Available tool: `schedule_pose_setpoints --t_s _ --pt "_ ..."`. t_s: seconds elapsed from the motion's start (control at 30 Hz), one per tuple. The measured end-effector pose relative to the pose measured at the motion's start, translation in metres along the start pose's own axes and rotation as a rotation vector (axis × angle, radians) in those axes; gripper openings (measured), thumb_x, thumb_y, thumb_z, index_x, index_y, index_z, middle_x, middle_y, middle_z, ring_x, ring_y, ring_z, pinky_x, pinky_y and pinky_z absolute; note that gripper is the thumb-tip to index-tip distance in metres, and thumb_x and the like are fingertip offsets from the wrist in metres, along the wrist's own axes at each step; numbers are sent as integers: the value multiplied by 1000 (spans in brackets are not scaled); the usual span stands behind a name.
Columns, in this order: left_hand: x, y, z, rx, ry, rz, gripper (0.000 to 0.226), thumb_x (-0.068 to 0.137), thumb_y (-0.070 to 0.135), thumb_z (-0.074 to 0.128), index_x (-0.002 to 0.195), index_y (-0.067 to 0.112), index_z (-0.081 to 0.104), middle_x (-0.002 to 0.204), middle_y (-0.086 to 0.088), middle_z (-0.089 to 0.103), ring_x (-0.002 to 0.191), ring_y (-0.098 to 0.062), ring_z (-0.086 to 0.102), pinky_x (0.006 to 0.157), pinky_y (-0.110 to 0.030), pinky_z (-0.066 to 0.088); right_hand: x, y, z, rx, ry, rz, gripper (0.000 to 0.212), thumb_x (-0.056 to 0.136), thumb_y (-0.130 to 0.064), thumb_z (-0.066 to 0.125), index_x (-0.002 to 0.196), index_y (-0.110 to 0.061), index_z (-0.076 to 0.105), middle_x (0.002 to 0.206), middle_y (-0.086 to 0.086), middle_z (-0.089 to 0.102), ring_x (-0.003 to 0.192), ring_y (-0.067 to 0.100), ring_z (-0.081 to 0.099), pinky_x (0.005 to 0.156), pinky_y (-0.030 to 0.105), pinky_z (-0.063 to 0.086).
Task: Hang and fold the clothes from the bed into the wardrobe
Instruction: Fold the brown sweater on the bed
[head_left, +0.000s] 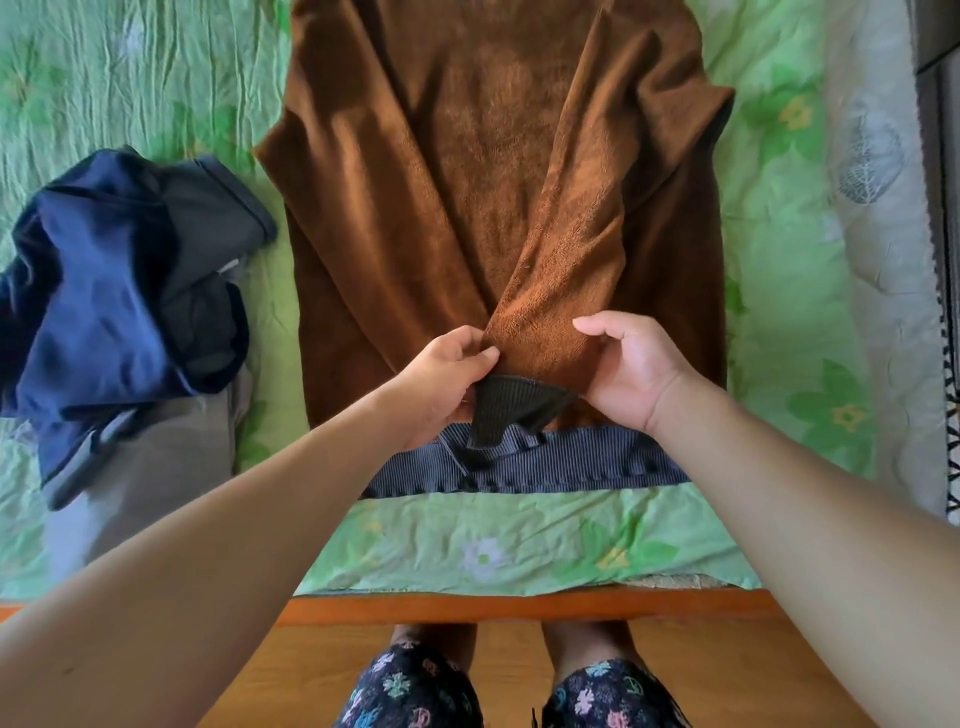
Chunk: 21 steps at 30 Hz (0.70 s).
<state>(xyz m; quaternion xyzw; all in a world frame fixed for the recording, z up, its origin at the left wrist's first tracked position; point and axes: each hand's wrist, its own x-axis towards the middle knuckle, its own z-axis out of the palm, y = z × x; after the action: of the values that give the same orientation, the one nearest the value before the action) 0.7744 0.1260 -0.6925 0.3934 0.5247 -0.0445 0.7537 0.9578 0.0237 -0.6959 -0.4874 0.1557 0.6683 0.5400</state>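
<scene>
One heap (119, 291) of navy and grey clothes lies at the left of the bed (519, 540), crumpled on the green flowered sheet, with a grey garment (156, 467) spread flat partly under it. Just beside it, in the middle of the bed, we see a brown sweater (441, 182) laid flat, its blue ribbed hem (571, 465) nearest us. One sleeve (545, 291) is folded slantwise across the body, so that its dark ribbed cuff (511, 410) hangs over the hem. Our left hand (441, 379) pinches the left edge of the sleeve just above the cuff, thumb and fingers closed on the cloth. Our right hand (634, 374) is at the sleeve's right edge, fingers curled and touching the cuff's corner; it seems to grip the cloth, though the fingertips are hidden behind it. Further right a pale leaf-patterned quilt (883, 260) runs along the edge of the bed. Below the bed is the wooden floor (509, 665).
</scene>
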Motion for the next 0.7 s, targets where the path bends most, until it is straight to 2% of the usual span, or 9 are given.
schedule_pose_setpoints --t_s 0.1,0.2,0.27,0.33,0.4,0.43,0.5,0.63,0.7 --pt "1 -10 -4 106 79 48 11 103 18 55 98 18 64 87 -4 72 81 -19 71 82 -54 61 1 14 -10 -124 134 -30 36 84 -5 65 119 -13 65 110 12 76 101 30 73 80 47 60" --pt "1 -26 -10 346 140 76 3 100 15 60 103 14 62 91 -12 72 81 -26 69 76 -56 61 0 38 -22 -419 268 -14 28 84 -9 73 110 -19 68 108 7 76 94 25 75 68 41 61" --pt "1 -37 -11 483 146 51 12 99 12 61 110 9 59 96 -16 70 84 -32 71 72 -52 62 2 48 -27 -563 331 -14 27 84 -16 76 109 -21 67 108 4 74 97 25 72 70 43 63" --pt "3 -41 -11 623 180 108 20 96 15 64 114 9 60 92 -9 70 82 -25 72 74 -42 63 4 44 -25 -616 352 -33 39 80 -25 79 115 -20 65 112 3 72 101 26 71 80 48 62" --pt "9 -32 -12 736 263 219 23 92 23 67 114 18 64 86 9 69 76 -9 68 77 -28 57 11 30 -21 -565 370 -79 52 73 -31 80 121 -19 64 114 2 72 100 24 72 87 48 60" --pt "14 -23 -13 725 287 259 25 91 26 68 115 21 64 86 12 68 75 -5 67 75 -24 55 15 19 -19 -514 379 -118 49 70 -32 80 116 -21 66 110 1 75 97 23 73 87 47 60" --pt "27 1 -11 648 292 299 30 92 27 67 121 23 62 90 13 69 77 -2 66 73 -19 50 27 -8 -15 -405 404 -174 47 68 -32 81 112 -23 68 107 2 76 96 24 74 88 46 60" --pt "65 59 2 594 237 367 36 94 25 67 129 23 60 113 8 64 88 1 63 66 -3 45 54 -70 -12 -304 406 -223 64 65 -36 83 125 -23 64 117 5 72 105 28 70 93 48 56" --pt "85 86 10 552 214 393 33 94 22 67 126 28 61 119 7 61 93 -1 64 67 0 45 68 -97 -15 -279 402 -215 65 67 -39 84 127 -24 62 117 5 73 104 29 71 95 47 55"
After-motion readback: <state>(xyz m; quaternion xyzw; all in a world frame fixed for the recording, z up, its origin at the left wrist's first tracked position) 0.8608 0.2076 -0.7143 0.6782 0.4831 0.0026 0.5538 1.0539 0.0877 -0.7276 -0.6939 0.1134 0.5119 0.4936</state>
